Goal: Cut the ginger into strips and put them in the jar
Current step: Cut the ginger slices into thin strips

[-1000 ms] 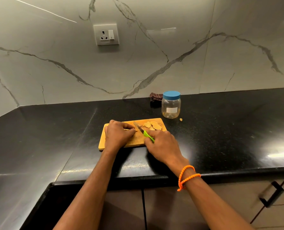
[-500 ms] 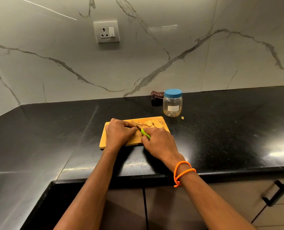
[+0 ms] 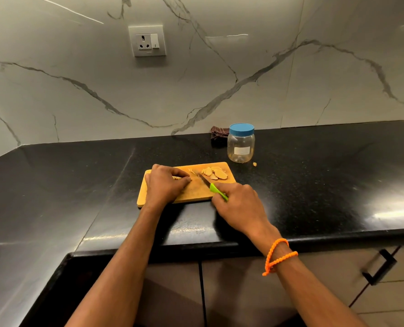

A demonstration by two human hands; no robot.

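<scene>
A wooden cutting board (image 3: 196, 193) lies on the black counter. My left hand (image 3: 164, 184) curls over a piece of ginger (image 3: 177, 177) on the board's left half; most of that piece is hidden under my fingers. My right hand (image 3: 239, 204) grips a knife by its green handle (image 3: 217, 191), its blade (image 3: 203, 179) pointing away over the board, apart from my left fingers. Several ginger slices (image 3: 215, 173) lie at the board's far right corner, with a few thin strips (image 3: 192, 171) beside them. A clear jar (image 3: 241, 147) with a blue lid on stands behind the board.
A dark checked cloth (image 3: 218, 135) lies against the marble wall left of the jar. A small ginger scrap (image 3: 254, 164) sits on the counter by the jar. A wall socket (image 3: 147, 41) is above. Cabinet doors with a black handle (image 3: 380, 267) run below the counter edge.
The knife has drawn back to the right, away from my left fingers, so a gap shows between blade and hand. My left hand stays on the ginger.
</scene>
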